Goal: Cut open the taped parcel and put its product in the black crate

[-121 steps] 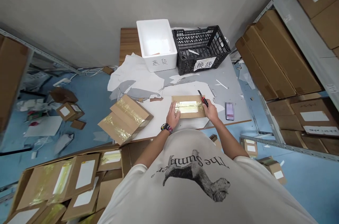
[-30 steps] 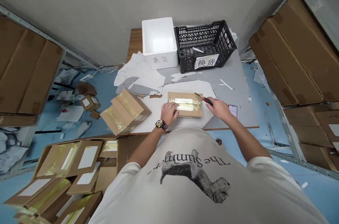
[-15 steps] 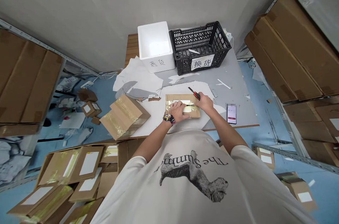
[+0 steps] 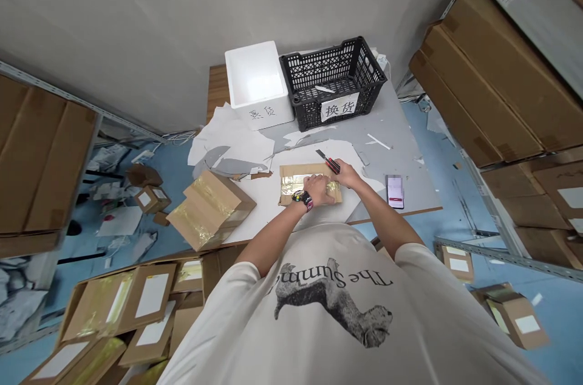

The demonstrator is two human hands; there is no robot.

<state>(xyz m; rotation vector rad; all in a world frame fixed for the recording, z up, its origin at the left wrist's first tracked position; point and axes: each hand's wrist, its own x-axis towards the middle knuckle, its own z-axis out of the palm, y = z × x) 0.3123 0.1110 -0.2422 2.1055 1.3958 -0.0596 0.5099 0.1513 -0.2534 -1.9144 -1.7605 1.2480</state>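
Resting on the surface [image 4: 401,148], the box [image 4: 298,169] seems light and stiff, its tape [image 4: 286,186] slick: best held by its sides. Our left hand [image 4: 317,189] covers it, whether pinching we cannot tell; our right hand's [image 4: 346,175] fingers clasp the cutter [image 4: 328,161].

Soft, even light; glare on tape [image 4: 286,186]; wide-angle stretch toward edges.

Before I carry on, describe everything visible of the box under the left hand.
The box is low, rectangular and brown, apparently cardboard, flat on the white sheet. Shiny yellowish tape crosses its top over a white label. The left hand rests on it; the right hand, gripping a cutter, is at its right end, contact unclear. I cannot tell whether the tape is cut.
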